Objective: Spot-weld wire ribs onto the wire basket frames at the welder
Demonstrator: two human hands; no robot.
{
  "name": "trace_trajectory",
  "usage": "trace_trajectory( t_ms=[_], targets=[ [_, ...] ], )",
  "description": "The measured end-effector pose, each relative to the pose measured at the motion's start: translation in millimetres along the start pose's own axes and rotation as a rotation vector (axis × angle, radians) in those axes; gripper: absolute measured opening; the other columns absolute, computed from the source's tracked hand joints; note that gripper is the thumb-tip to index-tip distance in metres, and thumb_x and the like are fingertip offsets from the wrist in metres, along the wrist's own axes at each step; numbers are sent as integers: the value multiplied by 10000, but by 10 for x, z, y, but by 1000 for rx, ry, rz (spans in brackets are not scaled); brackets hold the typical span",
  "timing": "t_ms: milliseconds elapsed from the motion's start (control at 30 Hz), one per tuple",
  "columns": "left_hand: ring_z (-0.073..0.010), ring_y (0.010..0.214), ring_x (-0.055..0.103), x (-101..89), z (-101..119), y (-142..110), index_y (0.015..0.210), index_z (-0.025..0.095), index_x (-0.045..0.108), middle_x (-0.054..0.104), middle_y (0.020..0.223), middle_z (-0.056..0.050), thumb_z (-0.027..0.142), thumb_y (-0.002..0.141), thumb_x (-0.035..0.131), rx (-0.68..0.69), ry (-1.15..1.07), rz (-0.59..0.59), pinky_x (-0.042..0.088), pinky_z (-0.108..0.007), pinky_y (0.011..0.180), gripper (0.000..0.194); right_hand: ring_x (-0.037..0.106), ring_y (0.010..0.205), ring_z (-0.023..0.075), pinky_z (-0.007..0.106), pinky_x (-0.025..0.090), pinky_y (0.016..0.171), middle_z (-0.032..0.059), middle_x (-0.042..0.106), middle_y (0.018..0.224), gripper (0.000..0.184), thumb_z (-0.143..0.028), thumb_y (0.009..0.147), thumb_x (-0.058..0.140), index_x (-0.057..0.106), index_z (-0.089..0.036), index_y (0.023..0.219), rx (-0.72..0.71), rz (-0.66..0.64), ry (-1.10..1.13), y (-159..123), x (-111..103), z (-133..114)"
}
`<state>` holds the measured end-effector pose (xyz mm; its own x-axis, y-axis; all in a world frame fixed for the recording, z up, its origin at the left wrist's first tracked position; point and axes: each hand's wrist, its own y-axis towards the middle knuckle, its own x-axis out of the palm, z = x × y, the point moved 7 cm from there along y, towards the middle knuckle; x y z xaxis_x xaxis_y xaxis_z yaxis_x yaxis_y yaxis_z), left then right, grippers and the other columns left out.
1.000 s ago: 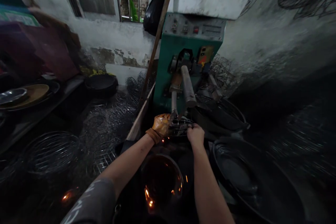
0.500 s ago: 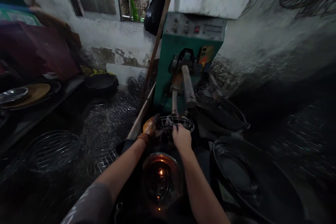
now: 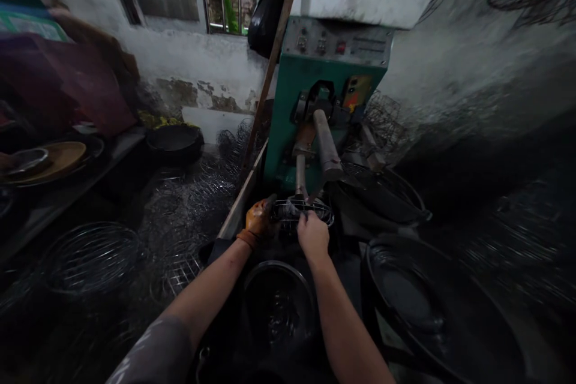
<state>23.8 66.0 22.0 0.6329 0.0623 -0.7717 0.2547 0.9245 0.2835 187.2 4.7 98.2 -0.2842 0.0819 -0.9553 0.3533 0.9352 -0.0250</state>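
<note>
My left hand (image 3: 259,220), in an orange glove, is closed on the left side of a small round wire basket (image 3: 320,207). Bare, my right hand (image 3: 312,234) pinches the near right part of its rim; whether a smaller piece is also between those fingers is hidden. The basket sits at the lower electrode arm (image 3: 301,175) of a green spot welder (image 3: 288,81). Above and slightly right, the thick upper arm (image 3: 326,143) slants down toward it. Below my wrists lies a dark round basin (image 3: 306,285) with a shiny rim.
Tangled wire pieces (image 3: 202,192) heap at the left, beside a round wire rack (image 3: 92,258). Large dark pans (image 3: 468,306) stand at the right. A wooden board (image 3: 243,192) borders the welder's left side. A phone (image 3: 356,93) rests against the machine's front.
The orange glow and bright sparks reflected in the basin have gone, leaving it dark. Both hands and the basket stay almost in place, shifted very slightly right.
</note>
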Motion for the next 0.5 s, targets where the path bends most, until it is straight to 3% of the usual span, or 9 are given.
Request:
trace_trajectory(
  t_ms=[233,500],
  targets=[
    [-350,1306,646,-22,289,83,1593,177,492,685,1423,-160,451,803,768,145,59,-13,519,-465,1134,881,761,924,275,312,506,798,200,793,1008,348,-229,1084,456,756,-83,1182,72,44,42,151,-53,313],
    [-375,1281,657,5,320,147,1568,124,519,689,1399,-197,489,831,765,169,98,-2,525,-491,1117,858,767,989,264,289,495,817,180,803,1052,321,-224,1092,486,761,-97,1198,102,16,31,197,-62,326]
  ],
)
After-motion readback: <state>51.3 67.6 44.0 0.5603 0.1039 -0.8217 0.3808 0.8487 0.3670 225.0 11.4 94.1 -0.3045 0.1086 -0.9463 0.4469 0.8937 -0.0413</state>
